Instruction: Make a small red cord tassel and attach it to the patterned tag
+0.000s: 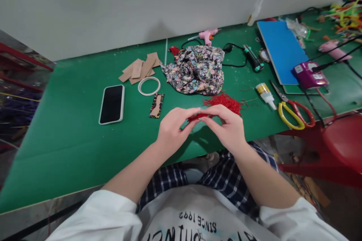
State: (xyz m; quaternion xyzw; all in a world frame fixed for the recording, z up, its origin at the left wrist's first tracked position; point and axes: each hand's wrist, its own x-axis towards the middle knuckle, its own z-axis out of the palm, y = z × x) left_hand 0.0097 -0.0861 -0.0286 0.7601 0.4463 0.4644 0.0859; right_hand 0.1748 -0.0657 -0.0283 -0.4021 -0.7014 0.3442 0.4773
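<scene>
Thumbs and fingers of my left hand (177, 127) and my right hand (227, 124) pinch a small bunch of red strings (195, 117), held just above the table's front part. The fingertips of both hands almost meet, hiding the bunch's middle. Right behind my right hand lies a loose heap of red string (226, 102). A flower-patterned cloth (198, 69) is crumpled beyond it. To the left of my left hand rests a small cardboard strip with patterned fabric edges (156, 106).
On the green table (70, 150) are a phone (112, 104), a tape roll (149, 86), cardboard pieces (141, 68), a glue bottle (266, 96), scissors (294, 110), a utility knife (253, 58), a pink glue gun (207, 36), a blue folder (281, 51) and a purple power adapter (309, 75). A red stool (345, 141) stands at right.
</scene>
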